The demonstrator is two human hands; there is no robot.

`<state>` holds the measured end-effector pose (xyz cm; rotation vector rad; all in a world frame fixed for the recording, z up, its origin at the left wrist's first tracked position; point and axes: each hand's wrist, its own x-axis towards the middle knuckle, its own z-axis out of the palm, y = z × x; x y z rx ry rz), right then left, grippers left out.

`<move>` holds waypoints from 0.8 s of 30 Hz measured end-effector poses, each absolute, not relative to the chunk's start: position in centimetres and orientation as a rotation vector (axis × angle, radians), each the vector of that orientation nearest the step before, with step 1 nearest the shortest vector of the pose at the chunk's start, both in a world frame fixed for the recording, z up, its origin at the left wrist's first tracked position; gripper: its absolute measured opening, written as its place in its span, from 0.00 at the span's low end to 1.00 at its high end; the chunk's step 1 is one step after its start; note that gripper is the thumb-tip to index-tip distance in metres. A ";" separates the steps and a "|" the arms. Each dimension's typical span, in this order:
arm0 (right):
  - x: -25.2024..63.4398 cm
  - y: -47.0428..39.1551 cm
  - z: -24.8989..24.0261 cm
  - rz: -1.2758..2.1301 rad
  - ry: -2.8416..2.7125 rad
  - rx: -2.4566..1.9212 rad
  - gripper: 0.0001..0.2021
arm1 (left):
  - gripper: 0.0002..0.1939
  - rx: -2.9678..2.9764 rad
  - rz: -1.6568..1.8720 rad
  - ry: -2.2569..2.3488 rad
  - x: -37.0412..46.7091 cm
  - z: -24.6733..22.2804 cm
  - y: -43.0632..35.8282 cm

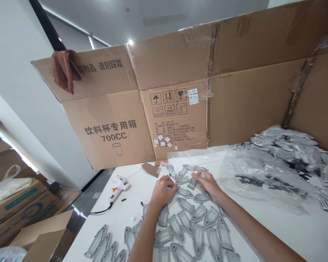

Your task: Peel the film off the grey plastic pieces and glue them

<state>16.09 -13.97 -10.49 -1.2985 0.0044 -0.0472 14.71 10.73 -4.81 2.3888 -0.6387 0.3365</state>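
Note:
My left hand [164, 189] is over the white table [117, 214], fingers curled and pressed together; what they hold, if anything, is too small to tell. To its right, my right hand [206, 181] has thumb and forefinger pinched at the end of a grey translucent part [192, 183]. Many similar pointed grey parts [176, 227] lie spread around and below both hands, partly covered by the left forearm. A white hot glue gun [119, 189] with a black cable rests left of my left hand, with a small black piece [123, 199] beside it.
Tall cardboard panels [175, 65] stand behind the table, with a brown cloth [67, 69] hung over the left one. At the right are a clear plastic bag [251, 167] with black pieces and a heap of wrapped parts [292, 145]. Cardboard boxes [24, 211] stand at lower left.

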 end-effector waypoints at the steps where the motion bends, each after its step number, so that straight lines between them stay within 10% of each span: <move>1: 16.1 -14.0 -10.6 -0.048 0.001 -1.302 0.34 | 0.11 2.404 0.342 -0.650 14.7 -4.8 10.7; 24: 14.7 -12.7 -8.5 -0.113 -0.331 -1.597 0.29 | 0.15 2.189 0.239 -0.502 13.8 -2.7 9.3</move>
